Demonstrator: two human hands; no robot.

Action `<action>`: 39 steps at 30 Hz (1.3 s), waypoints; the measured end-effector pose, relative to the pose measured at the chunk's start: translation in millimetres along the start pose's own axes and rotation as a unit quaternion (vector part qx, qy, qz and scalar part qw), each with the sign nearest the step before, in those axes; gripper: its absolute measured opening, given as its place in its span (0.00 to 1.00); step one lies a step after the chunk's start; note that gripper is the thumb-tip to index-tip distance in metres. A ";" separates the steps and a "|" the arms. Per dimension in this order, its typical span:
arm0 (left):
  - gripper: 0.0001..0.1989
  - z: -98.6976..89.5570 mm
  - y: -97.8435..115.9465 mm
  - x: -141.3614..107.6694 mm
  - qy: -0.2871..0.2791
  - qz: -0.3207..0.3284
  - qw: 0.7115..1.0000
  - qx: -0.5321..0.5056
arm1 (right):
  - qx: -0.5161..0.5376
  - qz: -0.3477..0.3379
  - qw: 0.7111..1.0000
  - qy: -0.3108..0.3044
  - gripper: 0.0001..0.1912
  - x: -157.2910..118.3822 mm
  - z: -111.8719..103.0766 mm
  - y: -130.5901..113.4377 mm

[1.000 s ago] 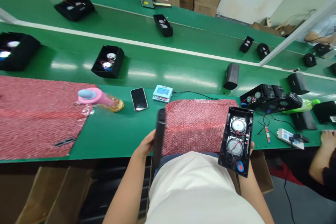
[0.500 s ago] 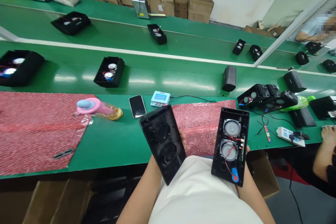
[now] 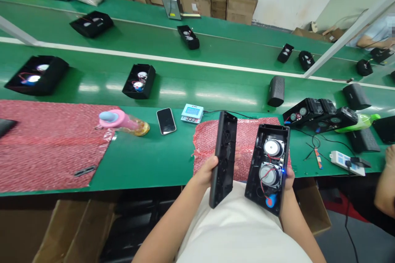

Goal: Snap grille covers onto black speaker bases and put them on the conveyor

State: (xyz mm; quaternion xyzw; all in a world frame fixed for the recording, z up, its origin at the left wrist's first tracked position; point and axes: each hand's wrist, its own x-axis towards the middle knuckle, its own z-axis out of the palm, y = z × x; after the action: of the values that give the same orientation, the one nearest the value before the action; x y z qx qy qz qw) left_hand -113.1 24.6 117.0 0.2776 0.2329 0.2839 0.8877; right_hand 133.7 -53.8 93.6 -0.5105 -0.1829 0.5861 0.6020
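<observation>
My left hand is closed around a black plastic speaker cover, which stands nearly edge-on with its ribbed inside turned to the right. In my right hand is an open speaker housing, gripped by its right side. Two round drivers, red wires and a blue part show inside it, and a small blue light glows at its right edge. The cover and the housing are apart, both held above my lap at the bench edge. Pink bubble wrap lies behind them.
A small meter with a display, a phone and a pink-capped bottle stand on the green bench. Several open speakers and a power strip lie at right. More speaker housings sit along the green line beyond. Another person's arm shows at far right.
My left hand has turned the cover from facing me to nearly edge-on and brought it right, closer to the housing. The housing has tilted, and a blue light now shows on it.
</observation>
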 end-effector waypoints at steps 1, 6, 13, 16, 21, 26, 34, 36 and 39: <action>0.44 4.5 -2.8 2.0 0.031 0.017 0.999 0.019 | 0.014 0.009 1.000 -0.011 0.30 -0.6 0.4 -1.2; 0.45 27.9 -21.8 17.6 0.107 0.112 0.972 0.174 | -0.001 0.014 1.000 -0.015 0.34 -6.9 30.7 -12.6; 0.47 45.9 -30.4 25.5 0.079 0.124 0.977 0.154 | -0.048 -0.026 0.998 -0.022 0.40 -11.9 66.7 -25.3; 0.49 48.6 -29.2 23.8 0.074 0.126 0.981 0.125 | -0.063 -0.033 0.997 -0.024 0.42 -13.9 70.2 -26.8; 0.50 46.9 -30.6 21.3 0.077 0.141 0.981 0.106 | -0.086 -0.045 0.995 -0.019 0.42 -18.9 73.1 -31.6; 0.49 45.7 -30.0 20.7 0.124 0.163 0.973 0.102 | -0.094 -0.026 0.995 -0.011 0.46 -22.3 74.2 -36.5; 0.49 50.4 -26.9 23.6 0.104 0.178 0.972 0.117 | -0.070 -0.009 0.997 -0.034 0.42 -22.0 78.4 -30.4; 0.48 49.8 -28.6 23.5 0.104 0.179 0.971 0.118 | -0.070 -0.006 0.997 -0.032 0.42 -22.4 78.1 -30.0; 0.48 49.3 -30.7 23.1 0.104 0.184 0.971 0.116 | -0.071 0.000 0.997 -0.033 0.42 -23.0 77.1 -32.0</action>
State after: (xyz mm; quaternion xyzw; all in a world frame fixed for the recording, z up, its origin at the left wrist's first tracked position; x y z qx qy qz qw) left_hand -56.6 0.4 128.2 0.3853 0.3004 0.4407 0.7531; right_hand 81.6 -36.8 160.5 -0.5322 -0.2435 0.5885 0.5578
